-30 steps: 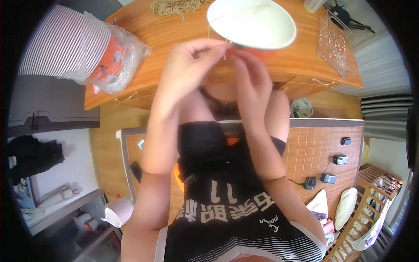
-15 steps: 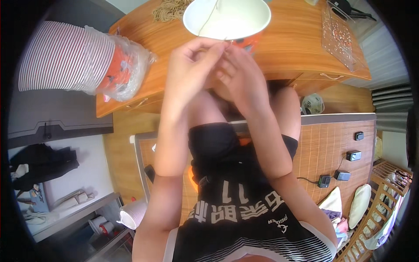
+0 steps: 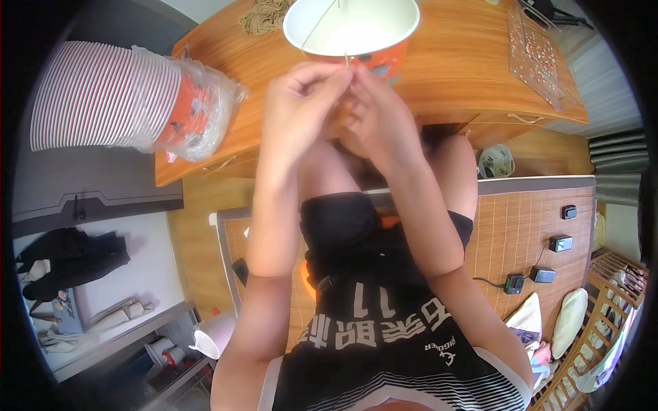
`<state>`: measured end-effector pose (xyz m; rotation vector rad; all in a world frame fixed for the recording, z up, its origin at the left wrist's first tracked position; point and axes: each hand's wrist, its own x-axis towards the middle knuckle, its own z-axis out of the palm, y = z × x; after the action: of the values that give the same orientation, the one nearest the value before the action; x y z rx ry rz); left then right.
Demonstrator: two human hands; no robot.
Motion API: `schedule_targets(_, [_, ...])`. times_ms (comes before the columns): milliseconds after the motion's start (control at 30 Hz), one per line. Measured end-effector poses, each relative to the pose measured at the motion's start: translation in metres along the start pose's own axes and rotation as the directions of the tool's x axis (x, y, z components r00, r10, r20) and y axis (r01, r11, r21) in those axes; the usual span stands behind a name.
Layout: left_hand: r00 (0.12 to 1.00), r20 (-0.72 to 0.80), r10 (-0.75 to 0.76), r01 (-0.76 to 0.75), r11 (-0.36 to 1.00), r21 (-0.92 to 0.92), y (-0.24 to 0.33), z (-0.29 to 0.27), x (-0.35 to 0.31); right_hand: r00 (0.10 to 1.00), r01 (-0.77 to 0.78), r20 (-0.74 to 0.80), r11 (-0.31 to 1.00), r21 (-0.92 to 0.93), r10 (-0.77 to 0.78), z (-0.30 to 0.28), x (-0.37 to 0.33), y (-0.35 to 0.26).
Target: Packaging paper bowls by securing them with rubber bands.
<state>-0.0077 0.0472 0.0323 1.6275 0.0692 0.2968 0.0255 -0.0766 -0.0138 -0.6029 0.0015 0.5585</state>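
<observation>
A large bucket (image 3: 356, 31), white inside and orange patterned outside, stands on the wooden desk in front of me. A thin tan cord (image 3: 320, 26) runs across its mouth and over the near rim. Just at that rim, my left hand (image 3: 301, 99) and my right hand (image 3: 385, 113) meet with fingertips touching. Both pinch a short piece of cord (image 3: 347, 60), which sticks up between the fingertips. The lower fingers of my right hand are curled. My hands hide part of the bucket's near side.
A nested stack of buckets (image 3: 103, 96) in clear plastic lies at the desk's left. Behind it is a bundle of tan cord (image 3: 266, 17). A clear tray of small beads (image 3: 538, 58) lies at the right. Small black devices (image 3: 561, 243) rest on the mat beside me.
The cord piece now stands upright more visibly above my pinched fingertips. The bucket sits slightly higher and further left in view; my hands stay together.
</observation>
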Motion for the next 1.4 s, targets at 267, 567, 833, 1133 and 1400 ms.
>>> schedule_targets(267, [0.999, -0.017, 0.039, -0.04, 0.997, -0.066, 0.002, -0.003, 0.001, 0.998, -0.052, 0.028, 0.998, 0.045, 0.051, 0.005, 0.001, -0.01])
schedule_targets(567, [0.966, -0.222, 0.132, -0.093, 0.98, 0.178, -0.004, 0.009, 0.0, 0.998, 0.057, 0.004, 0.996, -0.075, -0.057, -0.004, -0.002, -0.006])
schedule_targets(833, [0.995, -0.099, 0.006, -0.004, 1.0, 0.013, -0.007, 0.006, 0.005, 0.924, 0.362, 0.023, 0.851, -0.38, -0.382, -0.001, -0.004, -0.002])
schedule_targets(1133, [0.999, -0.016, -0.048, 0.046, 0.997, -0.068, -0.006, 0.006, 0.008, 0.767, 0.57, 0.023, 0.663, -0.485, -0.641, -0.001, 0.003, 0.013])
schedule_targets(1400, [0.998, -0.028, -0.049, 0.051, 0.997, 0.066, 0.003, 0.007, 0.007, 0.615, 0.654, 0.081, 0.45, -0.609, -0.784, -0.009, 0.007, 0.013])
